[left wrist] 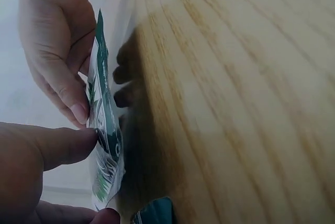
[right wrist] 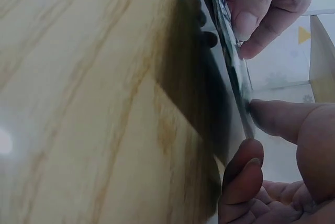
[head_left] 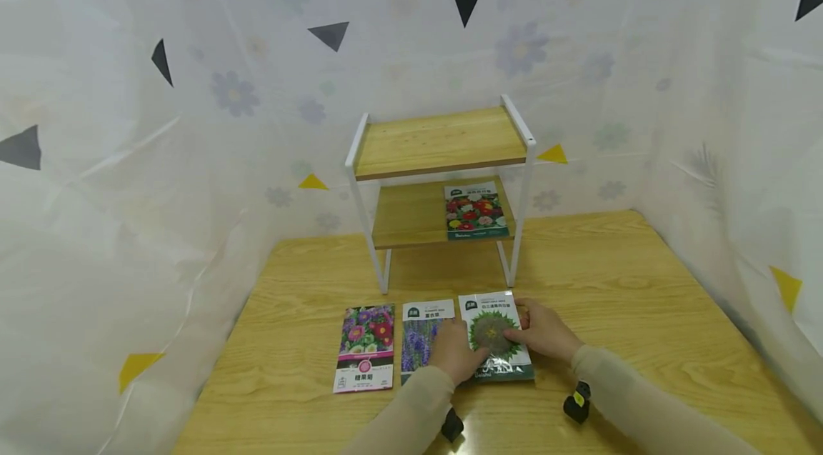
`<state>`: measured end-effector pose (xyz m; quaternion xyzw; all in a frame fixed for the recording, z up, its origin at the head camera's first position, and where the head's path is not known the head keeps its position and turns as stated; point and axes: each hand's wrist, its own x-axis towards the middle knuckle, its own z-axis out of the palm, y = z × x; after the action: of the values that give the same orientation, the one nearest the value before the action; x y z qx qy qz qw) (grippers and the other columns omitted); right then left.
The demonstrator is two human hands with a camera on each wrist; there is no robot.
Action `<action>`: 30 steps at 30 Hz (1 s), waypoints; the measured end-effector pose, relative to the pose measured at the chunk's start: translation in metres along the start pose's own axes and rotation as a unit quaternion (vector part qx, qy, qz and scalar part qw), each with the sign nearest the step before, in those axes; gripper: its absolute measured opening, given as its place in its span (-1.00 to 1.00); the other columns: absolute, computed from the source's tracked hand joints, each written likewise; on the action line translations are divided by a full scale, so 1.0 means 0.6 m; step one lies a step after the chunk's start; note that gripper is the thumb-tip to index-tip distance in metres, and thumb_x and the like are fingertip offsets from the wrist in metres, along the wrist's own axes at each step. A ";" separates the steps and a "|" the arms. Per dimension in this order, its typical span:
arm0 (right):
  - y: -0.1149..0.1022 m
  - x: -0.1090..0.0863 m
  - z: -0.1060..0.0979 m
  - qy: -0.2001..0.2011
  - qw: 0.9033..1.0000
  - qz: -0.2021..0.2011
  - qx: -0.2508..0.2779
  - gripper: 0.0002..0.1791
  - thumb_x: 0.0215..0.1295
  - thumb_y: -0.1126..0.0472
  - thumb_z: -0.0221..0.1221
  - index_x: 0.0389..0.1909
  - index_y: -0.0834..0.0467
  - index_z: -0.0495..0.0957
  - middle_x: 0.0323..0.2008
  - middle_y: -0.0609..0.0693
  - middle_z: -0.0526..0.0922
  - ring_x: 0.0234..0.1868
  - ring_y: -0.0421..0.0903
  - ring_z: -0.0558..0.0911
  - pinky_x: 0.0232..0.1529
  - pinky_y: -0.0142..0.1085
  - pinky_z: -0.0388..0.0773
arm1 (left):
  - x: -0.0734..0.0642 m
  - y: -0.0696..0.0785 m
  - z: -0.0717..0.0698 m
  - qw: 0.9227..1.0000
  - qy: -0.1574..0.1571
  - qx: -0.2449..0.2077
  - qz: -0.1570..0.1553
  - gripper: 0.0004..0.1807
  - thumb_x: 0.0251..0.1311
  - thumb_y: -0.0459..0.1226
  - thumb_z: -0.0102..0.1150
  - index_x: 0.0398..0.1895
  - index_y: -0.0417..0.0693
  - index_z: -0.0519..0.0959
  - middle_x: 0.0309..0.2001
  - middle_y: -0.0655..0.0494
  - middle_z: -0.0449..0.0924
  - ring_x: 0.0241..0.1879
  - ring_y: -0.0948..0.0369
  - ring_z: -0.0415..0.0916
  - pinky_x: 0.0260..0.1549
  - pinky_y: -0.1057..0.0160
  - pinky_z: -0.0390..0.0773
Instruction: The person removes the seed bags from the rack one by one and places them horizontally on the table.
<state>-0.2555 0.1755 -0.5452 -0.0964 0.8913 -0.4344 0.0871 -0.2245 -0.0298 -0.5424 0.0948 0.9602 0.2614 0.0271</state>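
Note:
A seed packet [head_left: 494, 330] with a round, green-fringed flower and a dark green bottom band is held between both hands. My left hand [head_left: 452, 353] pinches its left edge, thumb on the printed face. My right hand [head_left: 546, 330] grips the right edge, with thumb in front and curled fingers behind, as the right wrist view shows. Both wrist views show the packet edge-on, its shadow falling on the wooden table. Partly behind my left hand lies a purple-flower seed packet [head_left: 416, 341]. Left of that lies a seed packet [head_left: 364, 355] with pink and red flowers.
Behind the packets stands a two-tier wooden shelf [head_left: 444, 144] with white metal legs. On its lower tier, at the right, rests a seed packet [head_left: 476, 212] with red and white flowers. A patterned curtain [head_left: 398, 48] surrounds the table [head_left: 302, 276] at the back and sides.

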 end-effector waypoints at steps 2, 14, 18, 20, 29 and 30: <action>0.004 0.002 0.002 0.002 1.000 -0.001 -0.011 -0.16 0.12 0.13 0.38 0.31 0.43 0.23 -0.55 -0.02 0.49 -0.56 -0.13 0.45 -0.57 -0.32 0.38 | 0.000 0.001 0.002 1.000 -0.008 0.010 0.001 -0.32 0.04 0.01 0.38 0.05 -0.38 0.54 0.04 -0.25 0.50 0.03 -0.10 0.47 0.01 0.01 0.51; 0.010 0.008 0.007 0.006 0.999 0.008 -0.049 -0.15 0.09 0.06 0.40 0.30 0.38 0.27 -0.53 -0.02 0.47 -0.53 -0.12 0.43 -0.50 -0.27 0.38 | 0.000 0.016 -0.001 0.997 -0.024 0.067 0.002 -0.44 0.12 0.05 0.31 -0.14 -0.33 0.63 0.00 -0.25 0.52 -0.05 -0.08 0.53 -0.08 0.05 0.56; 0.012 0.009 0.008 0.012 0.997 0.003 -0.070 -0.15 0.07 0.04 0.41 0.29 0.36 0.29 -0.50 -0.05 0.48 -0.48 -0.14 0.44 -0.41 -0.24 0.40 | 0.000 0.019 0.000 0.996 -0.025 0.082 0.008 -0.47 0.13 0.06 0.30 -0.24 -0.32 0.65 -0.05 -0.23 0.53 -0.13 -0.04 0.55 -0.15 0.10 0.57; 0.014 0.010 0.010 0.013 0.997 -0.002 -0.076 -0.16 0.07 0.03 0.41 0.28 0.36 0.31 -0.49 -0.06 0.49 -0.46 -0.15 0.45 -0.36 -0.24 0.41 | 0.000 0.019 0.000 0.996 -0.029 0.083 0.010 -0.47 0.12 0.05 0.31 -0.28 -0.33 0.65 -0.02 -0.26 0.51 -0.14 -0.04 0.55 -0.18 0.11 0.58; 0.022 0.010 0.013 0.014 0.998 0.001 -0.067 -0.21 0.04 -0.01 0.42 0.23 0.28 0.37 -0.47 -0.05 0.49 -0.45 -0.14 0.45 -0.37 -0.23 0.40 | 0.000 0.019 0.002 0.994 -0.041 0.101 0.017 -0.50 0.13 0.06 0.30 -0.28 -0.28 0.67 0.13 -0.34 0.42 0.00 -0.10 0.52 -0.11 0.10 0.58; 0.023 0.010 0.013 0.014 0.998 0.002 -0.067 -0.21 0.04 -0.02 0.42 0.22 0.27 0.38 -0.45 -0.06 0.51 -0.43 -0.14 0.45 -0.36 -0.23 0.41 | 0.001 0.018 0.003 0.993 -0.043 0.105 0.018 -0.51 0.14 0.06 0.30 -0.29 -0.26 0.67 0.15 -0.34 0.42 0.03 -0.10 0.50 -0.09 0.09 0.57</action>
<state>-0.2607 0.1766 -0.5613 -0.0944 0.9199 -0.3745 0.0685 -0.2231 -0.0197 -0.5383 0.1257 0.9783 0.1557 0.0532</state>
